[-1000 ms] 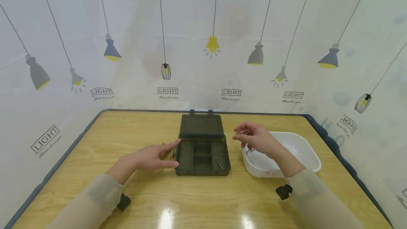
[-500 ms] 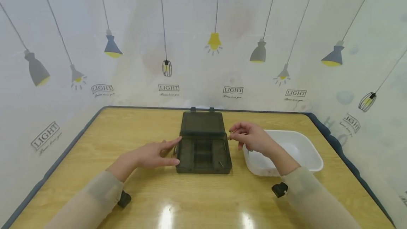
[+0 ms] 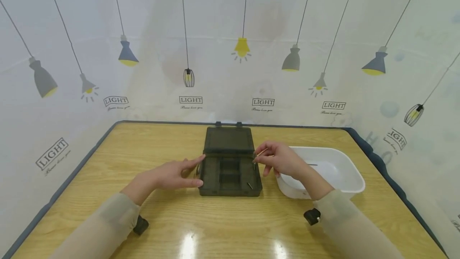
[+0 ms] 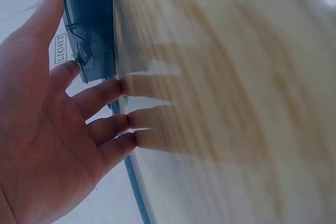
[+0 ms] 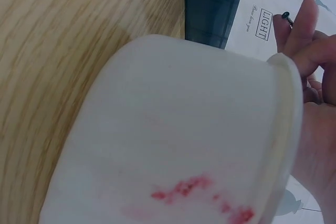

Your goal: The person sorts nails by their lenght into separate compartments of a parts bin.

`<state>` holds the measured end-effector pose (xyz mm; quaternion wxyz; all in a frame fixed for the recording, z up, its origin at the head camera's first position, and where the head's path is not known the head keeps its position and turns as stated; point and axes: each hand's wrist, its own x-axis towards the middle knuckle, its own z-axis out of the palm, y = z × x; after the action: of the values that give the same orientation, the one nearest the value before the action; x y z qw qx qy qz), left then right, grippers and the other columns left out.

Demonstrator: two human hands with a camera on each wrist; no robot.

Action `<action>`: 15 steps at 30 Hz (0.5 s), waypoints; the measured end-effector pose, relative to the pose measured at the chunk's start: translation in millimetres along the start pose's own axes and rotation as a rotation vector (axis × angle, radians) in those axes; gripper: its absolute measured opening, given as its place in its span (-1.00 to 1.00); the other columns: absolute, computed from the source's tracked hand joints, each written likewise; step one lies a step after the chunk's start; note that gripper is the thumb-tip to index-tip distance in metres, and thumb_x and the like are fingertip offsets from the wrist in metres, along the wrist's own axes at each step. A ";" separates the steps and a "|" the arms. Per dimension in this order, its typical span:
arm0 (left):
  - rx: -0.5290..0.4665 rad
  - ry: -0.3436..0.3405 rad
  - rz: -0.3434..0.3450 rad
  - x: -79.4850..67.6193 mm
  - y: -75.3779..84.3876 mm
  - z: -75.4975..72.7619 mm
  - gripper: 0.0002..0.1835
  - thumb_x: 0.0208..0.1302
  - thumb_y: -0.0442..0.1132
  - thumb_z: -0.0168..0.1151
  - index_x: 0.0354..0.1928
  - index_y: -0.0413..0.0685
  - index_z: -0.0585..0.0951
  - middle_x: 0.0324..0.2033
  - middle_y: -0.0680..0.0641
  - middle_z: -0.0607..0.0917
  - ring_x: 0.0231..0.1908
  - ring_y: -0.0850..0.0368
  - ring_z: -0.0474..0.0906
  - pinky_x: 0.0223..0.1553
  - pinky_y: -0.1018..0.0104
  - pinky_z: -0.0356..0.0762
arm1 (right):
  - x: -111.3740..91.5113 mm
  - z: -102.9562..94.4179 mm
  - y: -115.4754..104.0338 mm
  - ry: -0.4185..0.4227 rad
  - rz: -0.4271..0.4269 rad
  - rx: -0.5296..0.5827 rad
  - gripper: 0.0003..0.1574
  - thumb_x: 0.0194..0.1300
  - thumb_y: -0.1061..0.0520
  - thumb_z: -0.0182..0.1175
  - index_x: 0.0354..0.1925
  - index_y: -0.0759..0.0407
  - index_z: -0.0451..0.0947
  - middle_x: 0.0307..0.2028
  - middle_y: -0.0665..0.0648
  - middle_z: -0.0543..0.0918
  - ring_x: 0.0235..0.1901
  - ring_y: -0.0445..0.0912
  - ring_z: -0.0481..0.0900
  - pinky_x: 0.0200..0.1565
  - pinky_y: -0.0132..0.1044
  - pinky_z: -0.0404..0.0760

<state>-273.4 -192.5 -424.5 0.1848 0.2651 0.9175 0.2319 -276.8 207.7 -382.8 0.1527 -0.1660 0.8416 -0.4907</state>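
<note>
In the head view, an open dark translucent compartment box (image 3: 231, 192) stands mid-table, its lid (image 3: 229, 139) folded back. My left hand (image 3: 172, 176) touches the box's left side with thumb and index finger spread; in the left wrist view its other fingers rest on the table. My right hand (image 3: 282, 159) is at the box's right back corner. Between its thumb and fingers it pinches a screw (image 5: 287, 19), dark-headed in the right wrist view. One small screw (image 3: 250, 186) lies in the right compartment. Another thin piece (image 3: 254, 166) is by that compartment's right wall, partly hidden.
A white plastic tub (image 3: 345, 171) stands right of the box, under my right forearm. Inside it lies a thin dark piece (image 3: 312, 164). The wooden table (image 3: 230, 223) ends at a dark edge before a patterned backdrop.
My right hand has moved left with the screw, from above the tub's left rim to the box's right back corner. The left hand stays at the box's left side.
</note>
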 end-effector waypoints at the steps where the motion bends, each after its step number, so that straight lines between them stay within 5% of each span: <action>1: 0.003 0.001 -0.003 0.0 0.1 0.0 0.06 0.49 0.50 0.19 0.81 0.38 -0.03 0.71 -0.20 0.23 0.67 -0.49 0.10 0.58 -0.51 0.18 | 0.3 0.6 0.2 0.002 0.005 -0.001 -0.65 0.64 0.14 0.25 0.23 0.33 0.59 0.08 0.39 0.82 -0.46 -0.07 0.79 -0.62 -0.37 0.49; 9: 0.004 0.007 -0.004 0.7 -1.7 0.5 0.05 0.48 0.50 0.20 0.81 0.40 -0.02 0.71 -0.18 0.23 0.67 -0.49 0.11 0.59 -0.49 0.18 | 1.9 4.8 0.9 0.002 0.030 -0.025 -0.70 0.61 0.10 0.32 0.18 0.19 0.63 0.02 0.39 0.82 -0.34 0.30 0.81 -0.60 -0.33 0.55; 15: 0.007 0.005 0.004 0.4 -0.2 0.9 0.05 0.49 0.50 0.19 0.81 0.38 -0.02 0.71 -0.20 0.24 0.67 -0.51 0.10 0.58 -0.51 0.19 | 0.7 6.4 -1.6 0.002 0.026 -0.027 -0.71 0.61 0.12 0.31 0.19 0.18 0.63 0.02 0.40 0.80 -0.33 0.31 0.81 -0.57 -0.28 0.61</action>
<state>-273.3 -192.1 -425.4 0.1811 0.2669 0.9183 0.2297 -274.5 201.7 -384.5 0.1560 -0.1566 0.8503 -0.4775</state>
